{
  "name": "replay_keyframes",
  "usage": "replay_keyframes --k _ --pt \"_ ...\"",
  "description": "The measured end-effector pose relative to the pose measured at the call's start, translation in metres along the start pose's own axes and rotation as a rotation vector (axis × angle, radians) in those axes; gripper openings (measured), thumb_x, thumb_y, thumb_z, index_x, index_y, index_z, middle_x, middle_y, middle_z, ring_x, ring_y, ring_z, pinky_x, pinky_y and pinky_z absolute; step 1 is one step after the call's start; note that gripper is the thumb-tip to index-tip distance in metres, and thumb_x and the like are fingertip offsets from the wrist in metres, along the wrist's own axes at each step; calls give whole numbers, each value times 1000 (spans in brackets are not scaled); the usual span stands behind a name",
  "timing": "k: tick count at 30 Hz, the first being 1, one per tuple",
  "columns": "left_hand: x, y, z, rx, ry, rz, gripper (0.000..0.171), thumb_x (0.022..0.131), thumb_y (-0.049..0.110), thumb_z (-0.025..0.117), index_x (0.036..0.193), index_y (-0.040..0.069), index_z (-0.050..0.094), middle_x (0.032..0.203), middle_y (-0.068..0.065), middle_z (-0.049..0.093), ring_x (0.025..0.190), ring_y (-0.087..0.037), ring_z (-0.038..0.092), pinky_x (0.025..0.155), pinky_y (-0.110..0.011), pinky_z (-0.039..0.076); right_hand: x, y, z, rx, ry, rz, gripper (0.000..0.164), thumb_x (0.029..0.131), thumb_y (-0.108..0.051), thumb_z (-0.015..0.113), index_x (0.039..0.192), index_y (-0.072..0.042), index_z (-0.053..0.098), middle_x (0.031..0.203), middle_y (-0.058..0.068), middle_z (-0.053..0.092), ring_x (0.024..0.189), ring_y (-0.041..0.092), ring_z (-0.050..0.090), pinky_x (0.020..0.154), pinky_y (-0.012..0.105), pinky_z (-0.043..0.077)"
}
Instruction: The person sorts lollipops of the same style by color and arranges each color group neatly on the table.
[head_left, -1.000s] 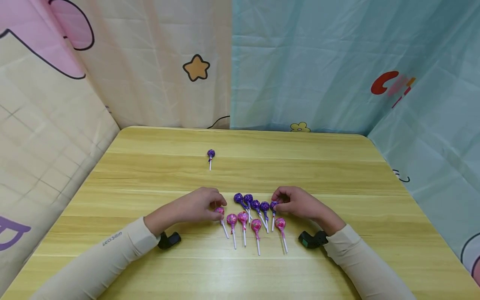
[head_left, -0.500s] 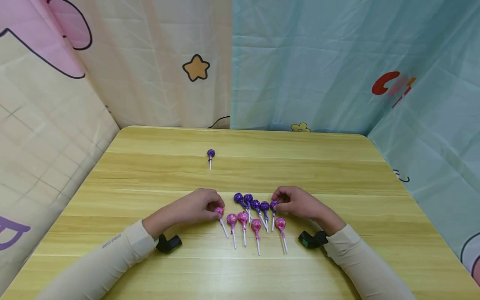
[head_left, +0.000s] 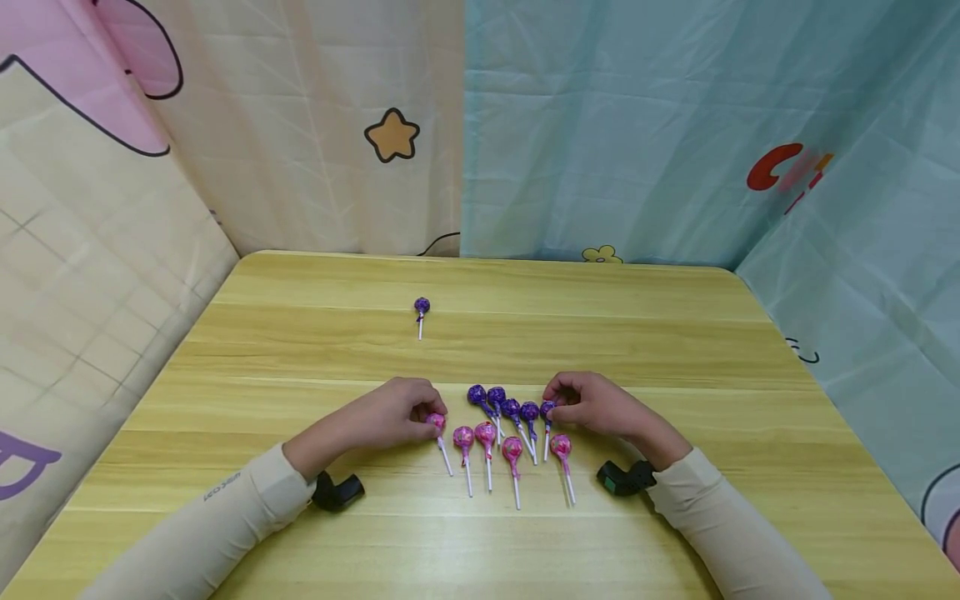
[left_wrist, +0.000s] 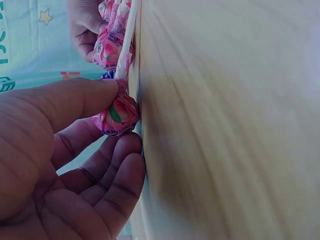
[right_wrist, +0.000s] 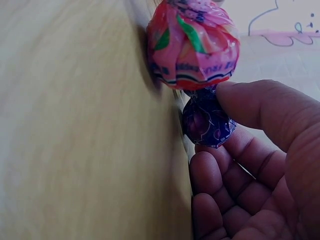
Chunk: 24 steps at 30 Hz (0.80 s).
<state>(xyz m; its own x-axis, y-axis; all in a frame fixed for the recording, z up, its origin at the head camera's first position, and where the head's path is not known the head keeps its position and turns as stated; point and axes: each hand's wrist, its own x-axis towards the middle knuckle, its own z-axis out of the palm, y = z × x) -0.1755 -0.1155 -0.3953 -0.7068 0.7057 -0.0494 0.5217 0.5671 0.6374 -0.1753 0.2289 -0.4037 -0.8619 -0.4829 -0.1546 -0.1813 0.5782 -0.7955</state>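
Pink lollipop (left_wrist: 120,117), just L of other pinks (head_left: 485,435) on table (head_left: 300,542), is pinched by nearer L hand (head_left: 390,412), w/ stick (head_left: 446,457) twd wearer; R hand (head_left: 595,406), well apart, pinches rightmost purple lollipop (right_wrist: 205,122).

Left sleeve (head_left: 198,521), beige, slim | dark lettering (head_left: 222,486) (too blurred for me to read from my remote seat) | right sleeve (head_left: 735,525), beige, creased | left wrist unit (head_left: 337,492), black | right wrist unit (head_left: 626,479), black, green patch (head_left: 610,484)

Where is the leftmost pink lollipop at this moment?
In the head view, the leftmost pink lollipop is pinched in the left hand, just left of the other pink lollipops, with the purple lollipop cluster to its upper right.
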Motion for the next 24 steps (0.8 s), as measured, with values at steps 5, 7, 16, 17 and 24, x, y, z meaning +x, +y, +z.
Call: replay_keyframes --k 5,7,16,17,24 --pt "0 0 0 -27 -7 -9 10 90 16 74 99 13 70 89 8 58 79 -9 55 70 -26 50 0 1 0 6 -1 -3 16 89 -8 72 102 -5 65 89 5 62 80 20 55 66 28 47" --pt "1 0 0 -38 -11 -14 10 90 15 74 98 13 70 89 8 58 78 -10 55 70 -27 50 0 1 0 7 -1 -2 15 89 -8 72 102 -5 65 89 5 62 80 20 55 66 28 47" --pt "1 1 -1 -78 -32 -63 8 90 13 73 96 13 68 86 6 59 78 -11 55 69 -27 50 0 -1 0 -7 5 4 16 88 -7 72 102 -5 64 90 4 63 81 20 57 68 29 48" --pt "1 0 -1 -81 -32 -65 8 90 13 73 96 12 68 86 5 59 78 -12 55 69 -27 50 0 -1 0 -9 5 3 16 88 -7 71 102 -5 64 90 4 63 81 20 57 68 29 48" --pt "1 2 -2 -111 -36 -84 8 91 12 73 96 12 68 86 4 59 78 -13 55 69 -28 50 -1 0 0 -4 -2 -6 16 88 -8 71 103 -4 64 91 4 63 82 20 57 70 29 49"
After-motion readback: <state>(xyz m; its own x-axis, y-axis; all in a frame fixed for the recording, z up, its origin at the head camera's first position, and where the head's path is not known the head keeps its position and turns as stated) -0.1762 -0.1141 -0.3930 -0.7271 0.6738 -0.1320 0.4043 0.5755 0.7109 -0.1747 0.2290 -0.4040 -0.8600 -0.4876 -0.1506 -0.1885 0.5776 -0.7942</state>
